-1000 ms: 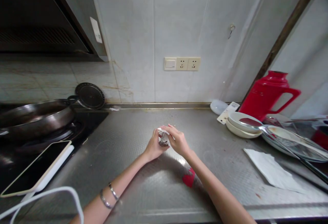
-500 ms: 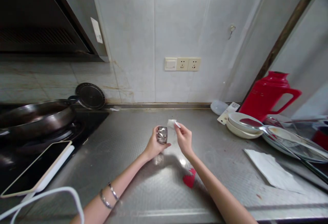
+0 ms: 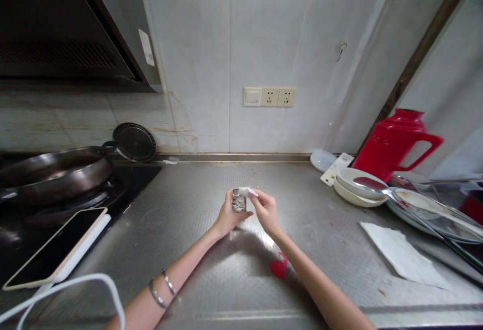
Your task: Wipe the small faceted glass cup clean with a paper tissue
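Note:
My left hand point(image 3: 226, 219) is wrapped round a small, shiny, silvery-dark item point(image 3: 239, 205), roughly rectangular, held a little above the steel counter point(image 3: 204, 279). Whether it is a small glass or a box I cannot tell. Between the fingertips of my right hand point(image 3: 266, 212) is a small white piece of tissue point(image 3: 245, 191). It lies against or just in front of the shiny item's upper edge and covers part of it. Below my right wrist, a red patch point(image 3: 279, 268) shows on the counter.
At left are a pan point(image 3: 71, 171) on the stove, a phone point(image 3: 56, 249) and a white cable point(image 3: 109, 284). To the right stand a red thermos point(image 3: 392, 144), stacked bowls point(image 3: 358, 199), a plate with utensils point(image 3: 415, 209) and a white paper sheet point(image 3: 400, 254).
My right hand has moved left and slightly down, bringing the tissue from beside the shiny item onto its upper edge. My left hand has stayed almost in place.

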Motion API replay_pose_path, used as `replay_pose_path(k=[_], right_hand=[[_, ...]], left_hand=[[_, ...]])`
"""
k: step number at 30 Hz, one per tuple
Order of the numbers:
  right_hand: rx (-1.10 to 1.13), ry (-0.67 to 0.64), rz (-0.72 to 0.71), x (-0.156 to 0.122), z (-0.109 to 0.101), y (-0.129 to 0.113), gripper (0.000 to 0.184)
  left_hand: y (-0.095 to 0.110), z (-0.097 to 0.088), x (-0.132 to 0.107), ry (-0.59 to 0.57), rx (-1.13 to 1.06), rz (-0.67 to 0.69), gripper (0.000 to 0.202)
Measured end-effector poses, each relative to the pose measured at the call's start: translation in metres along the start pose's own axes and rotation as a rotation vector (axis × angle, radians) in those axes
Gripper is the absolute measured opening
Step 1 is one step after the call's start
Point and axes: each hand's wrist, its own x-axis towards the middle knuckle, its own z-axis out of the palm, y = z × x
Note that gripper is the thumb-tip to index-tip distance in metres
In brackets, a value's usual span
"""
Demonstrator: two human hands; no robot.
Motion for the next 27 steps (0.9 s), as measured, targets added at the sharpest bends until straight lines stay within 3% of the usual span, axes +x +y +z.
replay_pose_path(k=[4,10,16,20,27], right_hand=[[-0.050,0.161,0.146,0.011,-0.003,0.010,0.040],[0.076,-0.043,0.264,0.009,0.011,0.031,0.042],[0.111,-0.017,0.289,0.003,0.018,0.027,0.043],[0.018,-0.004,0.244,-0.001,0.018,0.019,0.045],[-0.136,0.025,0.105,-0.016,0.032,0.004,0.040]], left_hand=[[0.000,-0.004,0.001,0.101,0.205,0.183,0.081],[-0.012,-0.009,0.004,0.073,0.399,0.324,0.084],[-0.015,-0.014,0.003,-0.046,0.446,0.329,0.105],[-0.016,-0.012,0.001,-0.037,0.351,0.263,0.076],[-0.010,0.002,-0.001,0.245,-0.010,0.160,0.039]])
